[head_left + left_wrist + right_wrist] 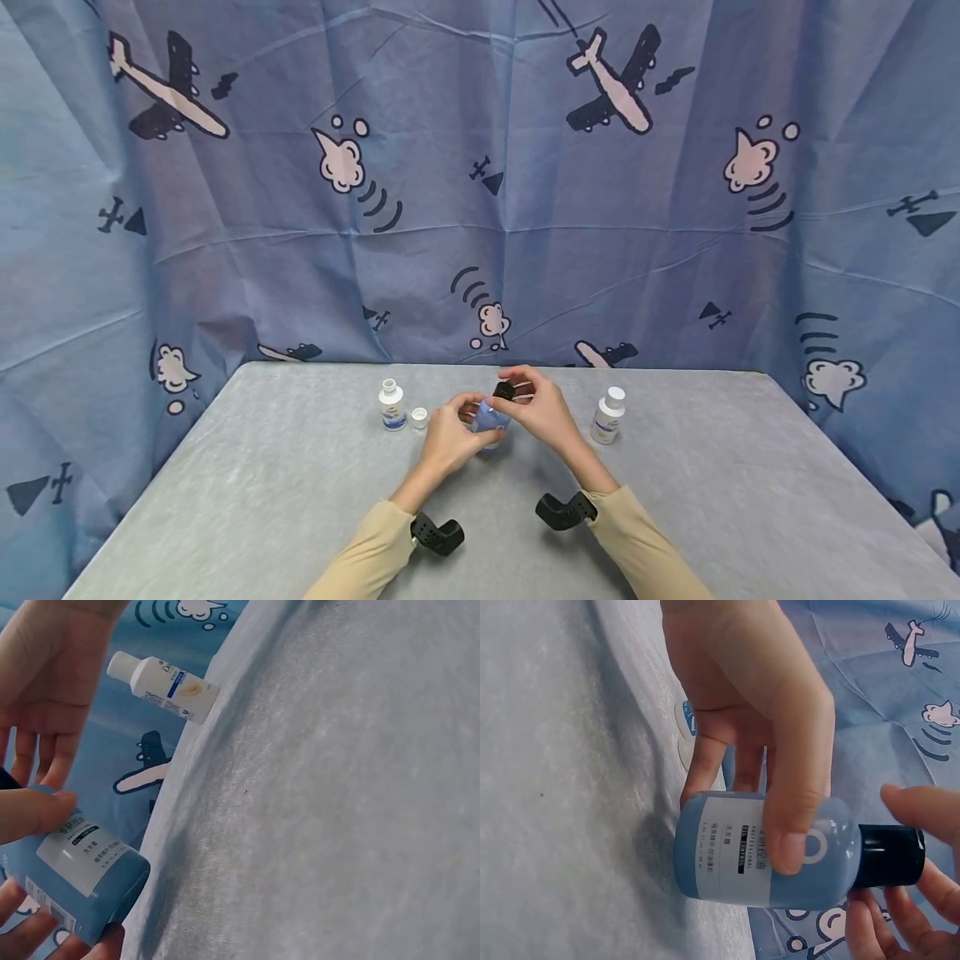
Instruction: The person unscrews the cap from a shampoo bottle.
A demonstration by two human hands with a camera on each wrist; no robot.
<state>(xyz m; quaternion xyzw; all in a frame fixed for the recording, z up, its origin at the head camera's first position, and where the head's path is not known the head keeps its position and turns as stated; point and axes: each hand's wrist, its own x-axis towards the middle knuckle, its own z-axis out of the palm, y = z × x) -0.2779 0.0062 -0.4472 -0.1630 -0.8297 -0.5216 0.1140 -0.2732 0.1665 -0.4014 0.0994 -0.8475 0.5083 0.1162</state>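
Note:
My left hand (453, 437) grips a blue bottle (727, 847) by its body, thumb across the white label. The bottle stands close to upright in the head view and carries a black cap (891, 855). Around that cap is my right hand (542, 412): its thumb is spread apart from the cap in the right wrist view, and its fingers lie by the far side. Whether those fingers touch the cap is unclear. In the left wrist view, the blue bottle (82, 870) shows its base near the table edge, while most of the cap is out of frame.
Left of my hands stands a white bottle (392, 406) with an uncapped neck, a white cap (419, 417) beside it. A capped white bottle (608, 415) stands to the right. Grey cloth covers the table (300, 500); a blue patterned curtain (480, 183) hangs behind.

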